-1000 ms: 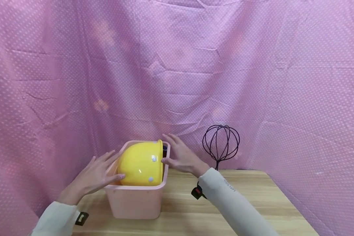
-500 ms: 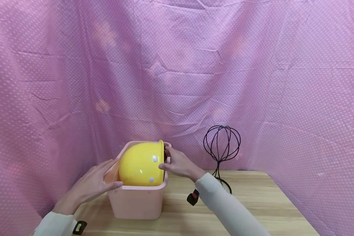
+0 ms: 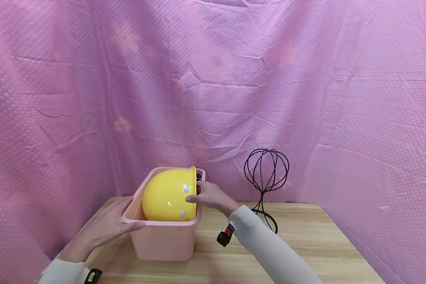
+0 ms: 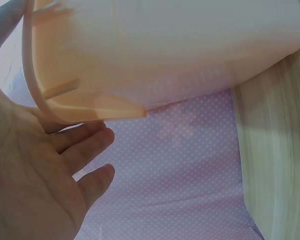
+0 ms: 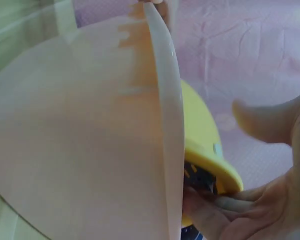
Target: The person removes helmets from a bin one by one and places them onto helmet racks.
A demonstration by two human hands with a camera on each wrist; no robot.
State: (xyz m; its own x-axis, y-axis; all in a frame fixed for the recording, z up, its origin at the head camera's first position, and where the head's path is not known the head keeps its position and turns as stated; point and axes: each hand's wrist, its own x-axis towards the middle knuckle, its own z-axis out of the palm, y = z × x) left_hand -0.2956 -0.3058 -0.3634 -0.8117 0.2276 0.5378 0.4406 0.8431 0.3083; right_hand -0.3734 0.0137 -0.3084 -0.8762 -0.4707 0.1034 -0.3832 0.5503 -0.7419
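A yellow hard hat [image 3: 168, 199] with pale round studs lies on its side in a pink plastic bin [image 3: 163, 242], its open underside facing right. My left hand [image 3: 108, 224] holds the bin's front-left corner, thumb along the front rim and fingers along the left side. In the left wrist view the fingers [image 4: 87, 145] lie just outside the rim. My right hand [image 3: 213, 196] grips the hat's brim, fingers inside and thumb over the shell. The right wrist view shows the dark inner lining [image 5: 200, 177] beside those fingers, with the thumb raised off the shell.
A black wire stand [image 3: 262, 191] with a round cage top stands right of the bin, partly behind the right forearm. Everything rests on a wooden table [image 3: 305, 236]. A pink dotted cloth [image 3: 213, 98] hangs around the back and sides.
My right hand has moved left and down from above the bin's right rim, its fingers now inside the hat. My left hand has lowered from near the hat onto the bin's front-left corner.
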